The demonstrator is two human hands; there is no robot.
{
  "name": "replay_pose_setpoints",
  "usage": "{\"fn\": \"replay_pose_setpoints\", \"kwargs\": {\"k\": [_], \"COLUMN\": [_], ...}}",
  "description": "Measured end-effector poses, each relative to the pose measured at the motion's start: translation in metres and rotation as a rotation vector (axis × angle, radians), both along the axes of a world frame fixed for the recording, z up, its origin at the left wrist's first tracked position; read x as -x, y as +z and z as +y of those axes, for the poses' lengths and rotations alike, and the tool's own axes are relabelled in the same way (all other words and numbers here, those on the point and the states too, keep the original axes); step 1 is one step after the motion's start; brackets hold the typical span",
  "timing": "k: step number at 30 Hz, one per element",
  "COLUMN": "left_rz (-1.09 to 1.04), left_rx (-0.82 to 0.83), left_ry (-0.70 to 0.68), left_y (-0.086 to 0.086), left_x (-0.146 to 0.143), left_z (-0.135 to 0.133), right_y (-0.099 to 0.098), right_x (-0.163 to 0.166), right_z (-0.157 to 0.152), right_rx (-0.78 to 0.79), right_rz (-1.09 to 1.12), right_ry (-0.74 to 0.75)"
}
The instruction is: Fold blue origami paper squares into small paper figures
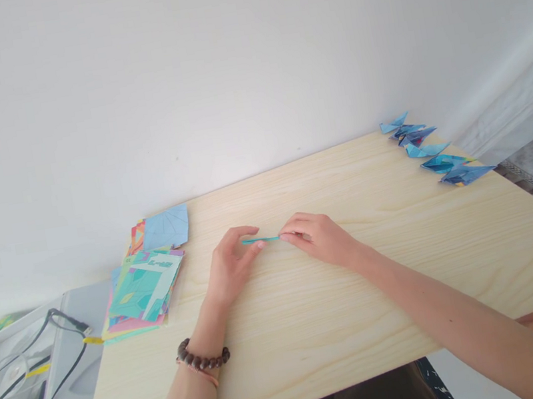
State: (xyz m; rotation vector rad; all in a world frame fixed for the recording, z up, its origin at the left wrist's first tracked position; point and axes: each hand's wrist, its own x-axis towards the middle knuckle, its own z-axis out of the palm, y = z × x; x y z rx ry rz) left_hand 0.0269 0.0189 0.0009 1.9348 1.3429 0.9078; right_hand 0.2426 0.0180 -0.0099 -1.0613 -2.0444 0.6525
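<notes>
A thin teal folded paper strip [266, 238] lies low over the pale wooden table [362, 292], seen edge-on. My left hand [230, 266] pinches its left end with curled fingers; a brown bead bracelet [201, 360] circles that wrist. My right hand [315, 237] pinches the strip's right end, fingers pressed together. Both hands rest near the middle of the table, almost touching each other.
A stack of coloured patterned paper sheets [143, 288] lies at the table's left edge. Several folded blue paper figures [434, 153] line the far right corner. Black cables [31, 371] lie on a grey surface to the left. A white wall stands behind the table.
</notes>
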Motion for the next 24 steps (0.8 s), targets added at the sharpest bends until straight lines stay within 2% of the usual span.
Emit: {"fn": "replay_pose_setpoints", "kwargs": {"k": [3, 6, 12, 17, 20, 24], "left_rz": [-0.24, -0.456, -0.583, -0.715, -0.726, -0.63], "left_rx": [0.074, 0.154, 0.225, 0.316, 0.361, 0.433], "left_ry": [0.033, 0.07, 0.136, 0.205, 0.159, 0.053], "left_y": [0.0, -0.002, 0.0, 0.002, 0.005, 0.005], "left_x": [-0.001, -0.003, -0.006, -0.004, -0.004, -0.006], "left_z": [-0.001, -0.001, -0.001, 0.002, 0.002, 0.0], "right_y": [0.006, 0.007, 0.003, 0.009, 0.008, 0.004], "right_x": [0.005, 0.009, 0.013, 0.013, 0.014, 0.014], "right_z": [-0.004, -0.008, -0.013, -0.014, -0.014, -0.014], "right_rx": [0.057, 0.178, 0.428, 0.384, 0.342, 0.345], "right_rz": [0.102, 0.176, 0.335, 0.384, 0.413, 0.441], "right_ry": [-0.025, -0.023, 0.071, 0.108, 0.078, -0.015]}}
